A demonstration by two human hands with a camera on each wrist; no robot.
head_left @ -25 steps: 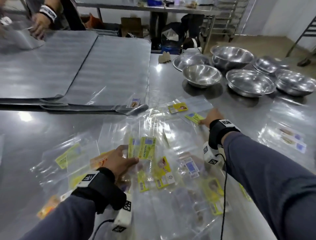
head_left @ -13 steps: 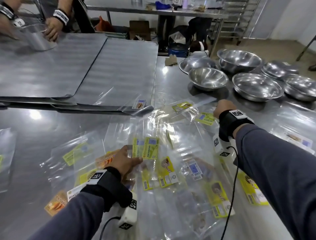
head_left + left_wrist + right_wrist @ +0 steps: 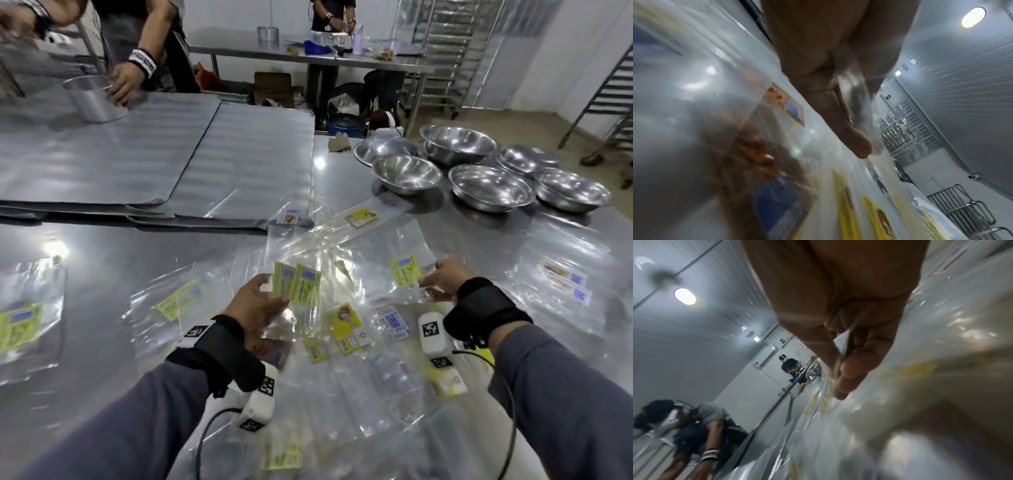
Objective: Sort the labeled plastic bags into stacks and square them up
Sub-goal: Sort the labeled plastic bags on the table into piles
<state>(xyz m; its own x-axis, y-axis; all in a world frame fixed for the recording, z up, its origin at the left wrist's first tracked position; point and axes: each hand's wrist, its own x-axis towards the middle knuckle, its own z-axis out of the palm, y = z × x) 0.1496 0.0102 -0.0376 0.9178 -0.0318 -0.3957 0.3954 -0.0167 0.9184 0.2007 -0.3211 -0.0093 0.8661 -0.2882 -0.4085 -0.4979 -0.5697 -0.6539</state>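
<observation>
Sorting step: I judge I'm midway through gathering matching green-label bags out of a loose heap; nothing near me is squared up yet.
Heap nearest me: clear plastic bags (image 3: 342, 387) lie overlapped and skewed on the steel tabletop (image 3: 113, 260), yellow and blue labels facing every way.
Left hand: my left hand (image 3: 255, 305) pinches a pair of green-label bags (image 3: 297, 283) between thumb and fingers; the left wrist view shows clear film caught against the fingers (image 3: 838, 116).
Right hand: my right hand (image 3: 442, 279) pinches the edge of another green-label bag (image 3: 407, 270); the right wrist view shows a thin film edge nipped between thumb and fingertips (image 3: 851, 369).
Left of the heap: one more green-label bag (image 3: 178, 301) lies flat; a small stack (image 3: 20, 318) sits at the tabletop's left edge.
Far right: blue-label bags (image 3: 568, 284) lie apart from the heap.
Beyond: steel bowls (image 3: 489, 185) and large grey sheets (image 3: 137, 157); another person's hand (image 3: 125, 84) rests on a metal pot (image 3: 94, 99).
Risk, slip: the film looks slick, so a light pinch could let a bag slide out as I bring both hands together.
Risk, drag: the held bags overlap neighbours, so lifting could pull stray ones along and mix the piles.
Risk, glare: reflections hide the labels, so I could misread one.
</observation>
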